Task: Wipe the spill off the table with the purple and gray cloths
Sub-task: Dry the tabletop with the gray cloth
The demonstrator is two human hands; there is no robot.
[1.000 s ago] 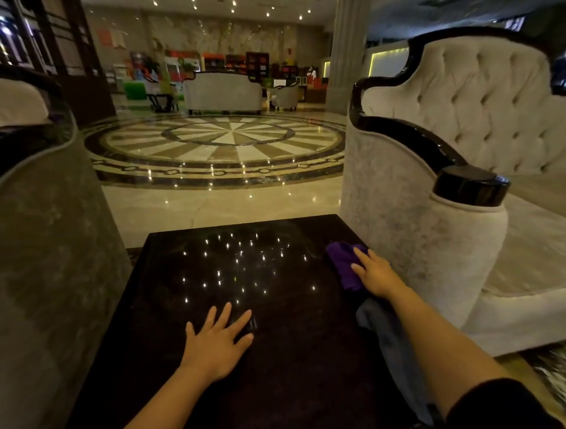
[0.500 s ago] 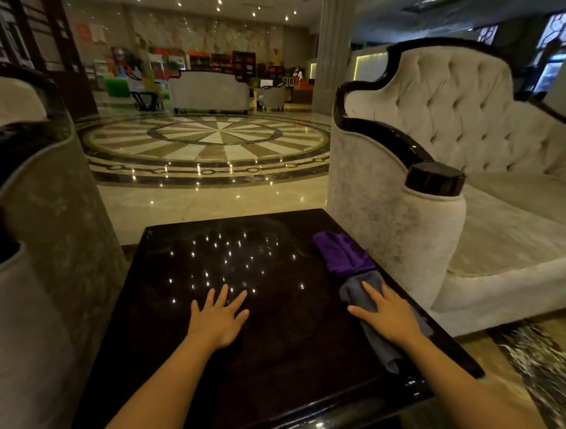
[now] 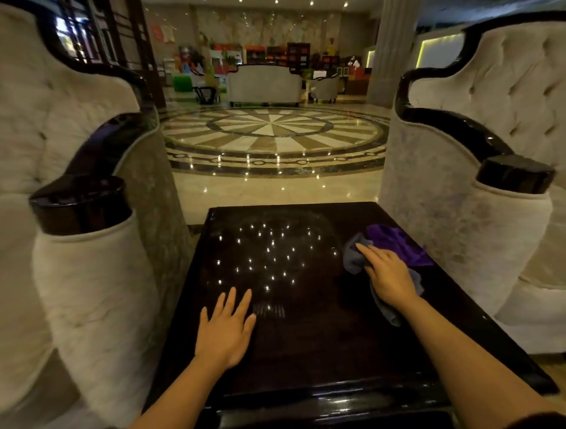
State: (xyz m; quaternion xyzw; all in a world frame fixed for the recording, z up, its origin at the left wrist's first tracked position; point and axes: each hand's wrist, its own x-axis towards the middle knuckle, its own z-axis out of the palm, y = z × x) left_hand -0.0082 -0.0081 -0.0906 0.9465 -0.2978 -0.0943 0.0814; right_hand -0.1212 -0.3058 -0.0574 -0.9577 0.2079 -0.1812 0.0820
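The right hand (image 3: 390, 280) lies flat, fingers extended, pressing the gray cloth (image 3: 355, 258) onto the dark counter (image 3: 306, 352) near its right edge; the purple cloth (image 3: 398, 243) sits touching it just beyond; the left hand (image 3: 225, 329) rests open and empty, palm down.

A: The hall is looking dim and warm, with small ceiling spotlights (image 3: 311, 3) shining down and mirroring as white pinpoints on the glossy dark table (image 3: 306, 336).

B: Glare is also streaking the marble floor (image 3: 269, 190) (the far shop area is glowing brighter). The armchairs (image 3: 477, 128) are bowing outward at the edges from the wide lens, and the left one is smearing into blur.
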